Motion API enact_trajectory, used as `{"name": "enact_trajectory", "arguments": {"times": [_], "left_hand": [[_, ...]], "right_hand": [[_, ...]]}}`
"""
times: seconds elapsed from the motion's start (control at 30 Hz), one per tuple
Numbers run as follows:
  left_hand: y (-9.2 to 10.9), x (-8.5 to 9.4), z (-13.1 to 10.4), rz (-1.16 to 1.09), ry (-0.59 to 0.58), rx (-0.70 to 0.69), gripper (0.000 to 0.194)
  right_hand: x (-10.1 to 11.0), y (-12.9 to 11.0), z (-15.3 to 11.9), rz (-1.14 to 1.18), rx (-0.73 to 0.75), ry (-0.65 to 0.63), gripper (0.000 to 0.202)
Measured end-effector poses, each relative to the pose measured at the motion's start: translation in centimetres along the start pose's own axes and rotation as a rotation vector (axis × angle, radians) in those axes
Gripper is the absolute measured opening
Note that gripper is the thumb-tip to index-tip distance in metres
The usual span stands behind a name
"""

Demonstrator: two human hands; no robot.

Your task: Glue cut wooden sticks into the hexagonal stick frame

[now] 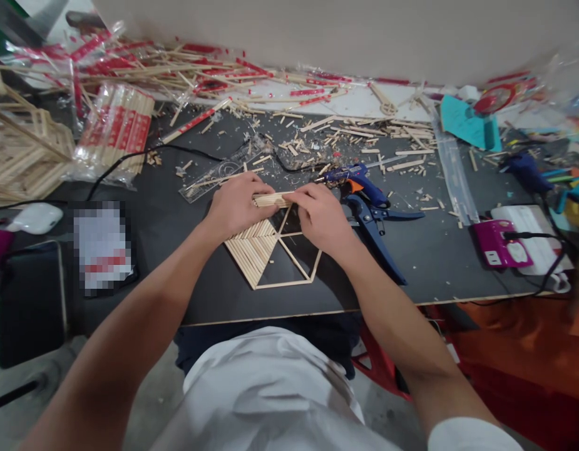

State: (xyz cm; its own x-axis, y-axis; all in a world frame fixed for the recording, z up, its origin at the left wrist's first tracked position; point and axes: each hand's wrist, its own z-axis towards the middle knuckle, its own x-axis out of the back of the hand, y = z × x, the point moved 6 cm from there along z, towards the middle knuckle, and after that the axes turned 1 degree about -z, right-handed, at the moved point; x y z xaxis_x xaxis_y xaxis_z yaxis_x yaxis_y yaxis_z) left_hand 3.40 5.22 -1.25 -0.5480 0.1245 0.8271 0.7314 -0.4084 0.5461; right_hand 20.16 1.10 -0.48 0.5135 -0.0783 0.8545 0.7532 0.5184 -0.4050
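Observation:
A wooden stick frame (256, 257) shaped like a hexagon with spokes lies on the dark table; its left sections are filled with rows of sticks, while the right and lower ones are open. Above its top edge, a small bundle of short wooden sticks (273, 199) is held between both hands. My left hand (240, 203) grips the bundle's left end, its palm over the upper left of the frame. At the right end, my right hand (317, 216) has its thumb and fingers closed on the sticks.
A blue glue gun (364, 183) and blue cutters (376, 235) lie right of my right hand. Stick offcuts, a clear ruler (214, 181) and packed sticks (115, 134) are behind. A phone (32, 304) lies left, a pink power adapter (500, 244) right.

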Motion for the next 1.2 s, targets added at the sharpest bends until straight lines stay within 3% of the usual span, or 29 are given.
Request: {"name": "enact_trajectory", "arguments": {"times": [0.13, 0.3, 0.57, 0.87, 1.03, 1.2], "left_hand": [[0.0, 0.1, 0.0, 0.021, -0.009, 0.021, 0.036], [-0.2, 0.0, 0.1, 0.018, -0.016, 0.027, 0.04], [-0.2, 0.0, -0.1, 0.01, -0.005, 0.02, 0.036], [-0.4, -0.1, 0.0, 0.0, -0.021, 0.033, 0.041], [-0.4, -0.1, 0.0, -0.001, -0.011, 0.017, 0.04], [-0.5, -0.1, 0.1, 0.0, -0.02, 0.015, 0.041]], "right_hand": [[-0.2, -0.5, -0.5, -0.174, 0.07, -0.101, 0.046], [1.3, 0.5, -0.9, -0.314, 0.044, -0.012, 0.041], [-0.1, -0.5, -0.8, -0.282, 0.129, -0.119, 0.046], [1.4, 0.7, -0.9, -0.297, 0.08, -0.01, 0.039], [0.5, -0.3, -0.7, -0.255, 0.137, -0.096, 0.048], [1.1, 0.8, -1.0, -0.268, 0.095, -0.041, 0.035]]}}
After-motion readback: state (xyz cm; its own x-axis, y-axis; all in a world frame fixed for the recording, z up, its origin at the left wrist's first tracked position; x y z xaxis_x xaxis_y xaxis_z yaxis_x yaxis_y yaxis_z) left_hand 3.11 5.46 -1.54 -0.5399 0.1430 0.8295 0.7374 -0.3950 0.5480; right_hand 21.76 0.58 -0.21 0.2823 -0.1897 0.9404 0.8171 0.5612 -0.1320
